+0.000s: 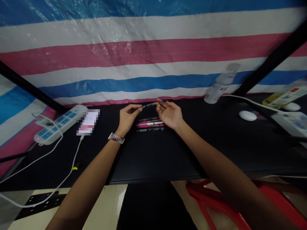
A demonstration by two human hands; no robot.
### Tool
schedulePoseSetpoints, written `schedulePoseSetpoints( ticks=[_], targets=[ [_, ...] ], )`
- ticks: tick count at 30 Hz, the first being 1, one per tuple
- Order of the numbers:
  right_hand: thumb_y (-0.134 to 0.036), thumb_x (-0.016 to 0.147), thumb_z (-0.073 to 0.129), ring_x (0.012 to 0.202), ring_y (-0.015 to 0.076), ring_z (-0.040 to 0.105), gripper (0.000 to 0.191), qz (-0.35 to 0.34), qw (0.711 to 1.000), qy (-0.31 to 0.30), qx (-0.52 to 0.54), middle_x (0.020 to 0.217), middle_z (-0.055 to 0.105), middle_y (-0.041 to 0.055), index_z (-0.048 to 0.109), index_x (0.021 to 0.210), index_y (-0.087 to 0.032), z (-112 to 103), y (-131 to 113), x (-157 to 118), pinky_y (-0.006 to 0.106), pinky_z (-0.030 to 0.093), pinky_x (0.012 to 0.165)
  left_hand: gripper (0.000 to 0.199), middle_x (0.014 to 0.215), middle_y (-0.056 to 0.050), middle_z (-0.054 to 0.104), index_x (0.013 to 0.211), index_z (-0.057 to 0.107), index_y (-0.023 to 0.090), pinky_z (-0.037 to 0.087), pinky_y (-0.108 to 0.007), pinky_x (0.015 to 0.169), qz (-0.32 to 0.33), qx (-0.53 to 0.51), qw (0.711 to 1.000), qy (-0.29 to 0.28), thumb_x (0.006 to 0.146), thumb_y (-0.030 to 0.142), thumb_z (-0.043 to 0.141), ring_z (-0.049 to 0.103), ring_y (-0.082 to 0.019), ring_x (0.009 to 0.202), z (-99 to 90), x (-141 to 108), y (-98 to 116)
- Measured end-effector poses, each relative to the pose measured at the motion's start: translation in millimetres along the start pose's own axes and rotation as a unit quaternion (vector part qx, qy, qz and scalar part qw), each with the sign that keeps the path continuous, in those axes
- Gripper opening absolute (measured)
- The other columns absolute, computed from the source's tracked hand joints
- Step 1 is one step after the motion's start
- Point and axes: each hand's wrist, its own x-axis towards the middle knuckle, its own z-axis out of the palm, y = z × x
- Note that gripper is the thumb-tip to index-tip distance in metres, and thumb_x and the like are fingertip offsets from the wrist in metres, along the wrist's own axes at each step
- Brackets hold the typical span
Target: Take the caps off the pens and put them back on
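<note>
While a striped sheet [144, 51] spans the upper frame, a black table [155, 159] runs below it, and two hands hold a slim pen at centre.

Open tabletop lies lower centre, down to the near edge; the sheet limits room above, a power strip [62, 124] and a phone [88, 123] sit left, a bottle [217, 89] upper right. At centre, the left hand [127, 119] pinches one end of the pen between thumb and finger; the right hand [171, 115], palm turned up, has its fingertips at the other end, though I cannot tell if they grip. Just below lies a row of pens [154, 123]. The slim pen [150, 104] should be light, stiff and slightly slick, best taken mid-barrel.
</note>
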Motion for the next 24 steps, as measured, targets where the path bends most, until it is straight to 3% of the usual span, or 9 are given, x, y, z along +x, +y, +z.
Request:
schedulePoseSetpoints(
  ticks=[4, 8, 16, 19, 24],
  targets=[
    [-0.032, 0.091, 0.076, 0.099, 0.0219, 0.078, 0.017, 0.008, 1.0, 0.02, 0.021, 0.093, 0.08, 0.0059, 0.075, 0.105, -0.023, -2.8, 4.0, 2.9, 0.035, 0.07, 0.092, 0.022, 0.104, -0.007, 0.086, 0.098, 0.088, 0.022, 0.062, -0.04, 0.094, -0.002, -0.005, 1.0, -0.003, 0.08, 0.033, 0.093, 0.078, -0.024, 0.098, 0.0, -0.4, 1.7],
    [-0.031, 0.091, 0.071, 0.101, 0.0225, 0.078, 0.02, 0.026, 0.997, 0.022, 0.068, 0.098, 0.081, 0.0082, 0.076, 0.107, -0.021, -2.9, 6.5, 3.6, 0.035, 0.069, 0.094, 0.022, 0.104, -0.007, 0.086, 0.099, 0.088, 0.022, 0.063, -0.04, 0.094, -0.001, 0.006, 1.0, 0.003, 0.08, 0.034, 0.092, 0.078, -0.024, 0.097, 0.2, -0.3, 2.7],
    [-0.033, 0.087, 0.073, 0.096, 0.0231, 0.077, 0.022, 0.006, 0.999, 0.025, 0.027, 0.092, 0.079, 0.0077, 0.074, 0.106, -0.021, -6.7, 7.4, 3.2, 0.037, 0.069, 0.091, 0.021, 0.104, -0.008, 0.086, 0.099, 0.088, 0.022, 0.062, -0.039, 0.093, 0.004, 0.0, 1.0, -0.002, 0.081, 0.032, 0.092, 0.078, -0.023, 0.096, 1.2, -0.5, 1.9],
    [-0.033, 0.091, 0.066, 0.094, 0.0228, 0.078, 0.025, 0.031, 0.995, 0.029, 0.089, 0.094, 0.08, 0.0088, 0.075, 0.109, -0.018, -4.4, 5.0, 1.3, 0.035, 0.07, 0.087, 0.024, 0.102, -0.007, 0.086, 0.1, 0.088, 0.021, 0.062, -0.038, 0.092, 0.001, -0.001, 1.0, -0.006, 0.081, 0.035, 0.093, 0.077, -0.023, 0.094, 1.1, -0.8, 2.1],
    [-0.017, 0.09, 0.064, 0.076, 0.0161, 0.076, 0.02, 0.086, 0.977, 0.068, 0.183, 0.084, 0.079, 0.0063, 0.075, 0.107, -0.016, 4.2, -1.2, -2.4, 0.022, 0.068, 0.074, 0.024, 0.103, -0.007, 0.086, 0.099, 0.088, 0.022, 0.062, -0.038, 0.092, 0.006, -0.001, 1.0, -0.008, 0.08, 0.034, 0.093, 0.078, -0.023, 0.096, 1.2, -0.8, 1.9]
  ],
)
